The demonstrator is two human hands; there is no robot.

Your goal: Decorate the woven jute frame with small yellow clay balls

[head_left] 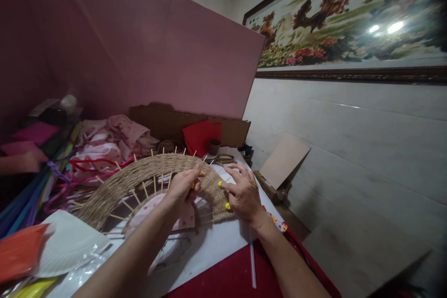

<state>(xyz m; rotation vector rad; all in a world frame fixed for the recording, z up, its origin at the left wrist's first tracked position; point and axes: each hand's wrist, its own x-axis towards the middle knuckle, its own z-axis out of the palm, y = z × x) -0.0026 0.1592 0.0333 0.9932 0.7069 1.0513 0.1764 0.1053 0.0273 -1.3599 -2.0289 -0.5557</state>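
Observation:
A half-round woven piece of tan rope (pixel 139 177) lies on the table, with thin wooden sticks poking out like spokes. My left hand (pixel 184 185) rests on its right part, fingers pinched together on the weave and the sticks there. My right hand (pixel 242 193) sits at the right end of the arc, fingers spread and pressing on the weave, with yellow nails showing. A pink patterned disc (pixel 164 209) lies inside the arc, under my left wrist.
Pink cloth (pixel 111 142), coloured pipe cleaners (pixel 38 191) and a white paper plate (pixel 66 242) crowd the left. Another person's hand (pixel 28 160) shows at far left. Cardboard (pixel 167 121), red felt (pixel 200 135) and a small cup (pixel 214 145) stand behind. A wall runs along the right.

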